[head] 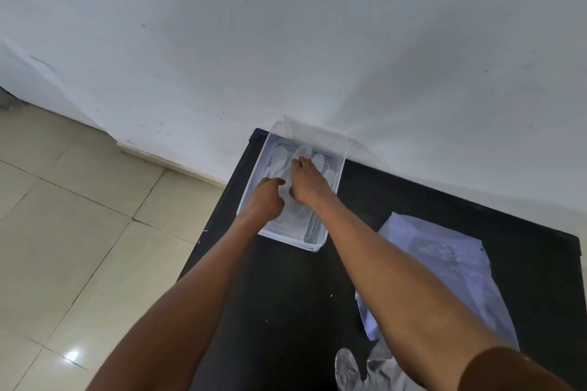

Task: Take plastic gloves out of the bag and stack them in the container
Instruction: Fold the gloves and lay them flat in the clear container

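A clear plastic container (317, 243) stands at the far left corner of the black table (286, 295), against the wall. Thin see-through plastic gloves (281, 157) lie flat inside it, fingers toward the wall. My left hand (266, 198) and my right hand (306, 182) are both inside the container, fingers curled and pressed down on the top glove. The plastic bag (444, 263) lies flat on the table to the right, partly under my right forearm. Another loose glove (352, 368) lies at the table's near edge.
A white wall (286, 41) rises right behind the container. The table's left edge drops to a beige tiled floor (79, 232). Bare black tabletop lies between the container and the bag.
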